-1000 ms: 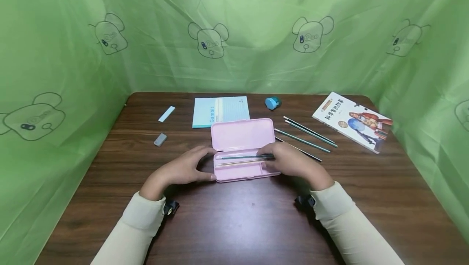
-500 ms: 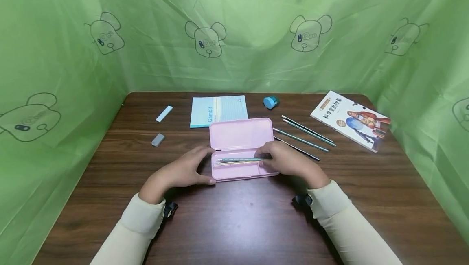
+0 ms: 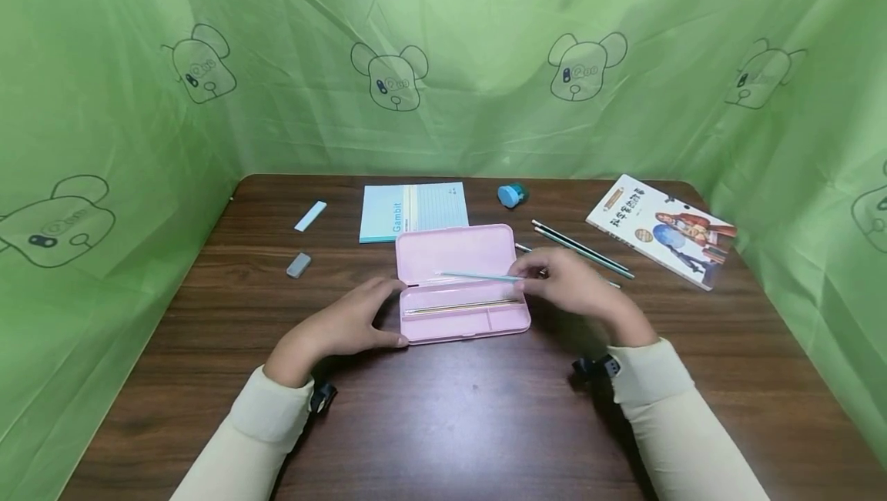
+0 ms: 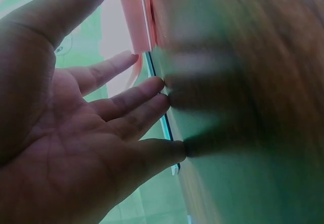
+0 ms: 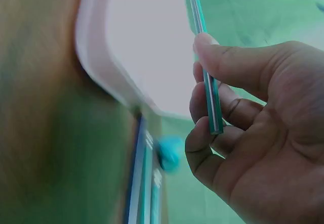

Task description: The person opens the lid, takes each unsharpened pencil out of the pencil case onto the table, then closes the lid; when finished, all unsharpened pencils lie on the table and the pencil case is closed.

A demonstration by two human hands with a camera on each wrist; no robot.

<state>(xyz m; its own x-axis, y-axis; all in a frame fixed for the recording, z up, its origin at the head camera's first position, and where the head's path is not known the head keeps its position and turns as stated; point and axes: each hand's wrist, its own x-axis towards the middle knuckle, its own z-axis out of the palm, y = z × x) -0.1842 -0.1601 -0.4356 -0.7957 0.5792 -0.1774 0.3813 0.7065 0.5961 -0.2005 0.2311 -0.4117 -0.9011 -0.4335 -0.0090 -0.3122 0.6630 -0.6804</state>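
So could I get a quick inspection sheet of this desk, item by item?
Surface: dark wooden table.
Job's things: open pink pencil case, pencils in its tray; teal pencil above it.
Clutter: loose pencils, blue notebook, illustrated book, blue sharpener, grey eraser, pale blue eraser.
Grippers: left hand touches the case's left end with fingers nearly straight; right hand pinches the teal pencil.
Cables: nothing seen.
Surroundings: green sheet with bear drawings.
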